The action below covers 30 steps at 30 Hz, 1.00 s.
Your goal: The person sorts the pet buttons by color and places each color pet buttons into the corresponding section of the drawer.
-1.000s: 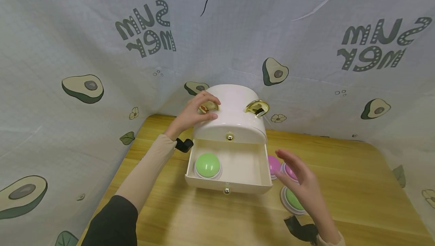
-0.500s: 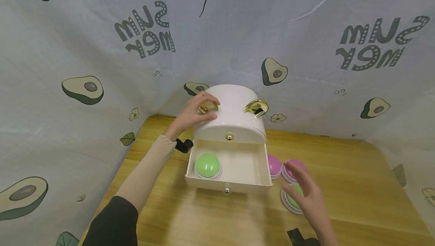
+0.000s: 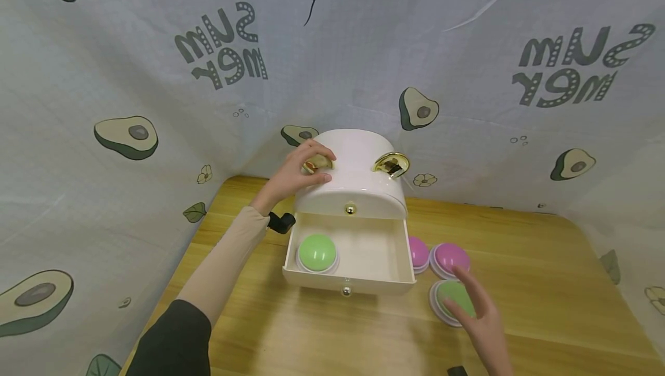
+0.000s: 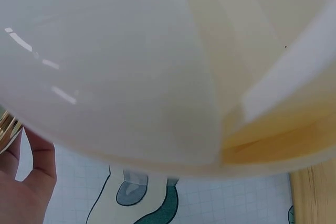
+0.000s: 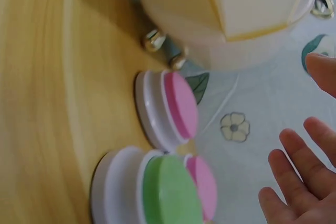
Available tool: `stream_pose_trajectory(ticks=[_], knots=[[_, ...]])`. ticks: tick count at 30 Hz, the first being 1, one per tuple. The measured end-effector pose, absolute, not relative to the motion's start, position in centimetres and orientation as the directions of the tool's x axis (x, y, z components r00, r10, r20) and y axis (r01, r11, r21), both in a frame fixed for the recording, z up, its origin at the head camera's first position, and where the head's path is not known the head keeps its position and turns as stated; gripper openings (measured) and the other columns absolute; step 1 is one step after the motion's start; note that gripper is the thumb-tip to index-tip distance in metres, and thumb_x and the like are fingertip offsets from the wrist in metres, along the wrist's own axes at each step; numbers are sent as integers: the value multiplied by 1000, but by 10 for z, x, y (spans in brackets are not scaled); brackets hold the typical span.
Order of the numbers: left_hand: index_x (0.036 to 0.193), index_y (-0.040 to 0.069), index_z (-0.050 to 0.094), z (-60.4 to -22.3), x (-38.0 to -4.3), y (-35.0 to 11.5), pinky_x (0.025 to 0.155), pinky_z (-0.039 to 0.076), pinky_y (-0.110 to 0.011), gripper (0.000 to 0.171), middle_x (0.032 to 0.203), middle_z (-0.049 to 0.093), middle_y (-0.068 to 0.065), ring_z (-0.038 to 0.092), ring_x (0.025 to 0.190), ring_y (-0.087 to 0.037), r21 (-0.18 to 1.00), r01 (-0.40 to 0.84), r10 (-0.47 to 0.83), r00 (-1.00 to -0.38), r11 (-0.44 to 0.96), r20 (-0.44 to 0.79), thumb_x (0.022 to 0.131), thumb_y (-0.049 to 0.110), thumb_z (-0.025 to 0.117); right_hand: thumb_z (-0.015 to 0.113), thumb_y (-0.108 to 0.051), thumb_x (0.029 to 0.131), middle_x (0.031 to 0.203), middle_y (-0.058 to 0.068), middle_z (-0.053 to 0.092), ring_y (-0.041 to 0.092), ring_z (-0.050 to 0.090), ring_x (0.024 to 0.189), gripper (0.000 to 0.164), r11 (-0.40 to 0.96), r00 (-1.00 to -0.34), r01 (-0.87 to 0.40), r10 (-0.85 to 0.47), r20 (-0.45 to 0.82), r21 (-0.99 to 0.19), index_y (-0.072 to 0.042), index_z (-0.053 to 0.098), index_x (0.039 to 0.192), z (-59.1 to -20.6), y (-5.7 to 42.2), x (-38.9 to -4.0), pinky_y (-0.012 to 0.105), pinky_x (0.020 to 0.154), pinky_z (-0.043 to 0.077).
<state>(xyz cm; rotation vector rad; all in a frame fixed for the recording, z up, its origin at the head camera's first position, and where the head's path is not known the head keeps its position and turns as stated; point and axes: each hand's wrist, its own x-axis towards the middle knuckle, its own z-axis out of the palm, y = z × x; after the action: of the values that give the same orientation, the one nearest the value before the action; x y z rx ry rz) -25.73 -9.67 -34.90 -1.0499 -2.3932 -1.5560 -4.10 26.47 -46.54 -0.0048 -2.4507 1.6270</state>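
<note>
A white drawer box (image 3: 358, 156) with a rounded top stands against the backdrop, its lower drawer (image 3: 374, 249) pulled out. One green push button (image 3: 317, 252) on a white base sits at the drawer's left. My left hand (image 3: 293, 175) curls its thumb and fingers round the box's left gold ear (image 3: 318, 163); in the left wrist view, the box's white side hides most of that grip. My right hand (image 3: 483, 321) hovers with spread, relaxed fingers over another green button (image 3: 451, 295) on the table, holding nothing. Its fingers (image 5: 299, 174) show apart from the buttons in the right wrist view.
Two pink push buttons, one (image 3: 418, 252) beside the drawer and one (image 3: 451, 257) farther right, lie on the wooden table (image 3: 545, 283). A second gold ear (image 3: 392, 164) sticks up from the box's right. The patterned cloth (image 3: 332, 75) hangs close behind.
My right hand has drawn back toward me and slightly right, uncovering the right pink button and now overlapping the green one. The left hand has stayed at the gold ear.
</note>
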Motion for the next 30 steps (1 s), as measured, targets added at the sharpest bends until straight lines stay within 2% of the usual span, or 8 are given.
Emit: stream_pose_trajectory(ticks=[4, 7, 12, 15, 18, 23, 26, 30], knots=[[111, 10, 64, -349, -257, -98, 85, 46, -36, 30, 113, 51, 0, 45, 110, -16, 765, 594, 488, -759, 249, 430, 83, 13, 75, 64, 3, 88, 149, -4, 37, -5, 27, 129, 66, 395, -978, -87, 140, 153, -915, -7, 36, 146, -475, 271, -38, 8, 99, 19], [112, 10, 64, -350, -257, -98, 85, 46, -36, 31, 113, 51, 0, 46, 110, -16, 766, 593, 488, -760, 249, 429, 83, 13, 75, 64, 1, 88, 150, -6, 33, -6, 23, 129, 68, 373, -981, -52, 157, 118, -926, -11, 34, 148, -482, 275, -36, 21, 109, 11], [112, 10, 64, -350, -257, -98, 84, 47, -35, 31, 113, 51, 0, 46, 109, -16, 766, 596, 490, -756, 242, 433, 83, 13, 75, 66, -1, 87, 154, 1, 25, -8, 17, 130, 73, 341, -982, -2, 177, 66, -940, -11, 30, 150, -497, 281, -38, 39, 113, 0], [111, 10, 64, -350, -257, -98, 84, 47, -35, 31, 113, 51, 0, 46, 109, -16, 764, 598, 490, -755, 243, 435, 83, 13, 75, 68, -1, 85, 156, 7, 20, 0, 11, 136, 77, 315, -980, 25, 196, 40, -949, -9, 28, 150, -505, 283, -39, 48, 111, -4], [112, 10, 64, -350, -258, -97, 83, 47, -35, 31, 112, 51, 0, 46, 109, -16, 761, 599, 490, -756, 249, 434, 83, 13, 75, 71, -3, 83, 157, 13, 16, 16, 8, 140, 82, 313, -976, 65, 219, 6, -948, -9, 24, 151, -512, 285, -41, 55, 109, -4], [112, 10, 64, -350, -258, -97, 83, 47, -35, 31, 112, 51, 0, 46, 110, -16, 760, 600, 491, -755, 250, 435, 83, 13, 75, 73, -5, 82, 151, 28, 18, 36, 15, 137, 90, 358, -971, 110, 238, -23, -927, -8, 17, 152, -521, 286, -42, 57, 109, 7], [112, 10, 64, -350, -258, -97, 85, 45, -36, 31, 112, 51, 0, 45, 110, -16, 755, 605, 493, -752, 252, 438, 83, 14, 75, 74, -6, 81, 150, 29, 19, 43, 20, 134, 94, 378, -970, 123, 242, -30, -918, -8, 13, 153, -525, 287, -43, 57, 109, 11], [112, 11, 64, -349, -258, -97, 86, 44, -37, 31, 113, 51, 0, 45, 110, -16, 752, 607, 492, -752, 257, 439, 83, 14, 76, 75, -5, 79, 149, 31, 19, 48, 21, 131, 97, 389, -971, 120, 239, -25, -914, -6, 12, 153, -529, 288, -45, 58, 108, 11]])
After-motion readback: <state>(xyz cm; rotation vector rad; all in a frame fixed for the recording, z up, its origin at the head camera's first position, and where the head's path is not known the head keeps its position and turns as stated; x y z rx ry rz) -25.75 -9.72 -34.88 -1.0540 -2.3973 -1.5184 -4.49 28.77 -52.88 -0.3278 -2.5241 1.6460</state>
